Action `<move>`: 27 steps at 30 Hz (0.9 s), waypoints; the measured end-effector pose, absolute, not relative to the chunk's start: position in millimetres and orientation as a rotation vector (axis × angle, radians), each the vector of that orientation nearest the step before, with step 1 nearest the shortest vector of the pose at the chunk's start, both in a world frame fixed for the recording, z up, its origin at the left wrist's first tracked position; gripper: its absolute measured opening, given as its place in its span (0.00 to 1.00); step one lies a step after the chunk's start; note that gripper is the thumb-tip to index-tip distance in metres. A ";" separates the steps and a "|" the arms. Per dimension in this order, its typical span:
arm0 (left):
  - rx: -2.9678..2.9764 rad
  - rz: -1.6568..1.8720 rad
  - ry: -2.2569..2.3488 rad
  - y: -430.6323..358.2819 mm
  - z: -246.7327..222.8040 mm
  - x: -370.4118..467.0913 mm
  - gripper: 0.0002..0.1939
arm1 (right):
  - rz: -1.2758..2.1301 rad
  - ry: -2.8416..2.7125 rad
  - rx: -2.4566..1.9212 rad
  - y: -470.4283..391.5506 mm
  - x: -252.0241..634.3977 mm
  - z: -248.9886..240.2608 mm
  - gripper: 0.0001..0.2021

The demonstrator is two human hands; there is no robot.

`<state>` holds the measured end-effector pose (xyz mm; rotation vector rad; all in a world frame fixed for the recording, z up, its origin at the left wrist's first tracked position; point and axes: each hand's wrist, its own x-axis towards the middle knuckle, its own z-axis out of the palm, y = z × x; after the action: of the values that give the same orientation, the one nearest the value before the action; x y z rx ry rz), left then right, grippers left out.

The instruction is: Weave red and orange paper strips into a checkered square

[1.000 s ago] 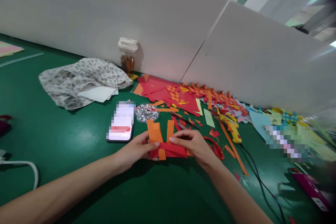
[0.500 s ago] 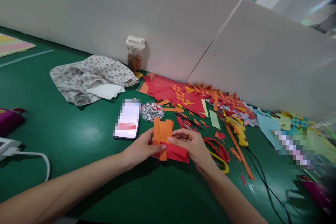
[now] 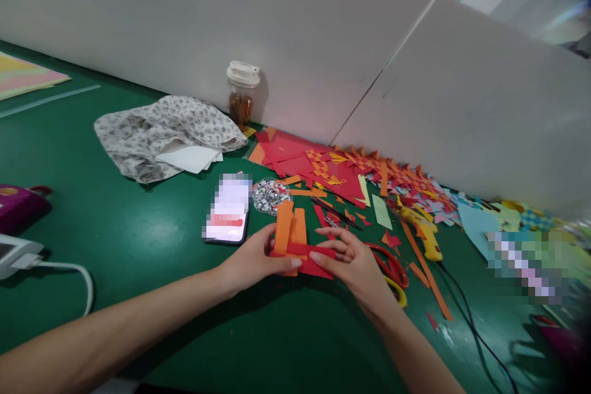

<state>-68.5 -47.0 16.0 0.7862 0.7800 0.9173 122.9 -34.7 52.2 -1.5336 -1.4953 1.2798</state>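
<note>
Orange paper strips (image 3: 283, 228) stand up from crossing red paper strips (image 3: 318, 260), held together low over the green table. My left hand (image 3: 256, 257) pinches the left side of these strips, its thumb lying across the front where orange and red meet. On the right, my right hand (image 3: 347, 258) has its thumb on the red paper and its other fingers behind, partly lifted. Just beyond the strips lies a round clear container of small black-and-white pieces (image 3: 272, 196). A phone (image 3: 227, 208) with a lit screen rests left of it. Scissors with red and yellow handles (image 3: 392, 268) lie beside my right hand.
A lidded cup of brown drink (image 3: 242, 98) stands by the white partition (image 3: 286, 24), near a patterned cloth (image 3: 133, 141). Red sheets (image 3: 295, 157) and paper scraps spread along the back. A yellow glue gun (image 3: 429, 240) trails a black cord at right. A white cable (image 3: 83, 277) lies left.
The upright orange strips now lean apart, and the red strip lies further up across them. My right fingers have spread and moved slightly right. The whole view has shifted a little.
</note>
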 end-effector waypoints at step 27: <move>1.002 0.843 0.912 -42.6 13.2 -62.5 0.19 | 0.987 -1.645 -1.321 -43.3 126.5 37.3 0.06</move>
<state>-62.5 -42.6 13.2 1.0015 0.9121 0.8428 126.5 -43.3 37.3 -1.3209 -1.6445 0.9870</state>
